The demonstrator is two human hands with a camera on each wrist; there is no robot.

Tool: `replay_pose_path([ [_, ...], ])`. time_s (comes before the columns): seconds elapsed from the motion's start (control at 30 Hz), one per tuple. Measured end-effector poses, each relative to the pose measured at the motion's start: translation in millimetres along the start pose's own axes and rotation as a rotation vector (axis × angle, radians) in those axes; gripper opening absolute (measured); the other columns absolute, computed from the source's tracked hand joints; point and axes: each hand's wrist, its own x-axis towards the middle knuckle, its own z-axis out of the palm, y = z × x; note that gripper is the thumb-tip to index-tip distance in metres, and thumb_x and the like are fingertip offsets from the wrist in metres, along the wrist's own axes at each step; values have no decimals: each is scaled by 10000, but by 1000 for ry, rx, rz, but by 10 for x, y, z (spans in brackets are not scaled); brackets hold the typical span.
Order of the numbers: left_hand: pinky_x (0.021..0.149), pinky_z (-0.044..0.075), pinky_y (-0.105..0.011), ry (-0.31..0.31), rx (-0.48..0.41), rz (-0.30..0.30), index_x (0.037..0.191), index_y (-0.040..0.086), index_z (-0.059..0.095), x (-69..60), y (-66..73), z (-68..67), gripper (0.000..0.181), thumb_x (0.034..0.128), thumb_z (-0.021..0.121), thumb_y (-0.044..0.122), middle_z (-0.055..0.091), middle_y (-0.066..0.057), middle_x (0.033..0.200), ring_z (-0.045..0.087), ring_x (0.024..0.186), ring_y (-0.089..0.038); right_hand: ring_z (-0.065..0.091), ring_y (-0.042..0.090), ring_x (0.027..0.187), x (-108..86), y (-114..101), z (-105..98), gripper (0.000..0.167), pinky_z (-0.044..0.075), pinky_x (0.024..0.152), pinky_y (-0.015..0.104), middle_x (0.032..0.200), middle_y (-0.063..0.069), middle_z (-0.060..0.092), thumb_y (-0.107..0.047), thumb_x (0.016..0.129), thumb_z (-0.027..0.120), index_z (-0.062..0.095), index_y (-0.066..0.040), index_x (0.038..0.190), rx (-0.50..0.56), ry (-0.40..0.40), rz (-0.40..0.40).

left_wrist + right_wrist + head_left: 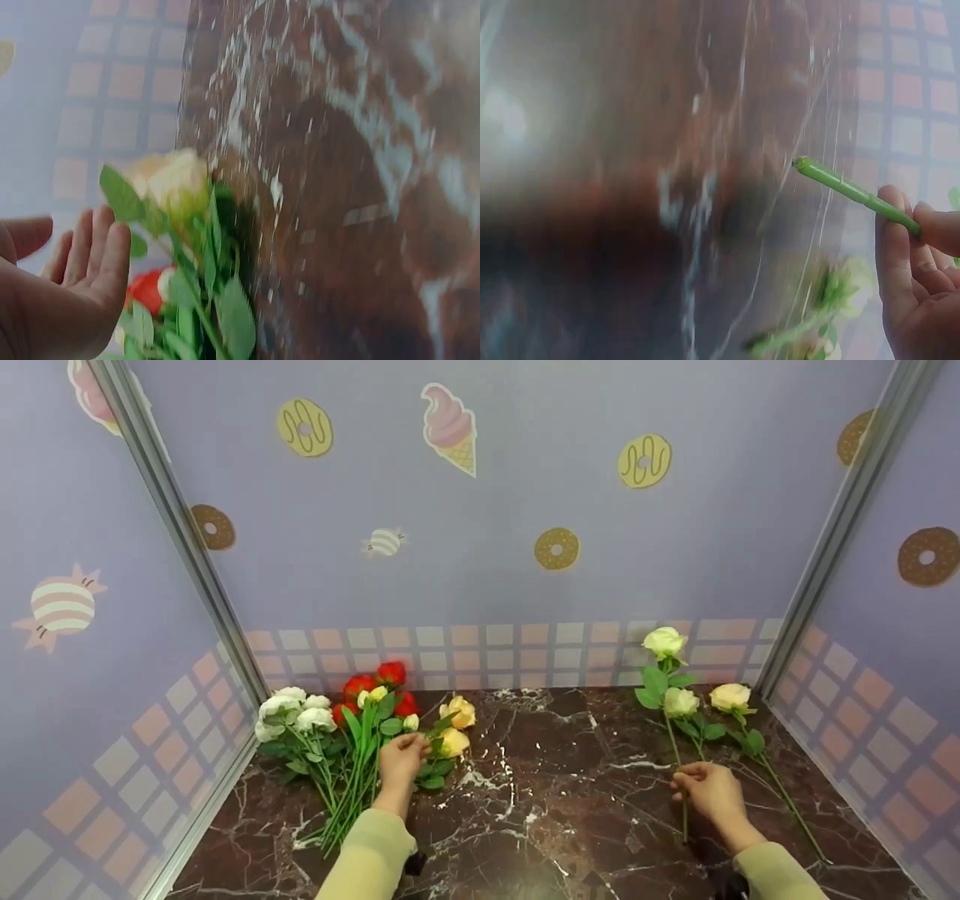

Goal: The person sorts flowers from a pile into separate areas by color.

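Observation:
My right hand (712, 795) pinches the green stem (855, 193) of a white rose (664, 643) between thumb and fingers, and the cut end of the stem sticks out past the fingers. A second white rose (681, 703) and a pale yellow rose (730, 698) lie beside it. On the left side, my left hand (400, 765) is near the yellow roses (454, 742). In the left wrist view its fingers (97, 259) are extended, the thumb apart, with nothing between them.
White flowers (281, 712) in a bunch, red flowers (390, 673) and long green stems (352, 802) lie on the left of the dark marbled tabletop (555, 810). A patterned wall (510, 510) stands behind, with side panels left and right.

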Motion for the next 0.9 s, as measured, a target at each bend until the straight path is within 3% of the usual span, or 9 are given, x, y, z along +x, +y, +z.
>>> replay_pose_path([
  [0.17,907,565,-475,43,284,35,1318,-65,637,95,-49,-197,320,1070,541,111,655,-281,1277,645,1169,-417,772,263,735,18,104,-146,330,563,562,248,979,257,759,-79,1012,620,627,163,1237,-32,18,18],
  [0.3,914,570,-510,-8,523,62,1321,-79,628,140,-153,-272,336,1050,581,115,652,-290,1279,650,1144,-425,771,274,740,42,188,-261,317,564,565,265,963,247,763,-84,1016,611,634,162,1215,-73,31,33],
  [0.43,914,587,-517,-55,695,80,1329,-101,616,154,-259,-298,365,1034,611,114,652,-306,1293,666,1133,-433,757,218,696,75,255,-352,321,565,579,273,946,232,768,-95,1021,608,633,161,1211,-108,36,54],
  [0.57,873,600,-509,-60,763,99,1286,-110,645,148,-324,-326,338,1021,625,98,680,-303,1234,691,1072,-424,731,153,669,115,289,-423,325,593,632,351,968,236,762,-122,1026,605,632,147,1205,-140,13,94],
  [0.67,726,574,-457,-60,782,128,1144,-95,714,146,-369,-346,230,1006,630,69,712,-270,1046,692,879,-366,726,147,671,139,319,-470,336,604,674,416,968,224,764,-136,1025,600,631,143,1211,-172,-15,120],
  [0.73,630,488,-402,-55,792,152,993,-63,741,144,-393,-356,154,995,632,47,679,-205,870,617,730,-291,723,144,669,155,337,-491,347,604,693,434,956,216,768,-137,1022,600,627,148,1218,-194,-35,133],
  [0.8,586,376,-371,-51,798,173,807,-11,700,144,-419,-360,207,992,617,30,577,-128,722,482,629,-232,723,146,665,172,354,-511,353,609,703,440,952,226,763,-123,1018,599,617,167,1220,-205,-54,141],
  [0.9,588,324,-359,-46,806,190,691,47,594,145,-446,-359,308,996,573,7,478,-74,670,385,610,-199,725,152,665,198,368,-537,356,613,713,444,993,271,742,-101,1009,601,603,191,1212,-213,-79,153],
])
